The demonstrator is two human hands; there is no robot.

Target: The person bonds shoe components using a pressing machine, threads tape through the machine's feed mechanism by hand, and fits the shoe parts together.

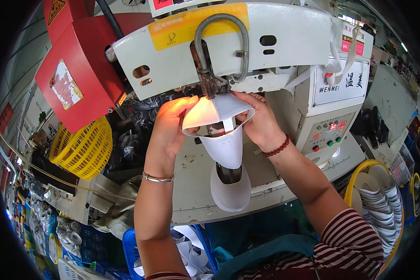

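Observation:
A white shoe upper (223,148) hangs beneath the metal working head (212,84) of a white machine, its opening toward me. My left hand (169,123) grips its left edge near the top, thumb and fingers closed on the material. On the other side my right hand (264,122) pinches the right edge, with some fingers hidden behind it. Orange light falls on the upper's left part. Lower down, a second white rounded piece (231,195) with a dark gap at its top sits over the table edge; I cannot tell what supports it.
The machine's arm (294,35) spans overhead, with a control box (329,130) at right. A red machine housing (86,60) and yellow basket (86,147) stand left. Below, a blue crate (129,247) holds white pieces. Stacked pieces fill a yellow-rimmed basket (351,179) at right.

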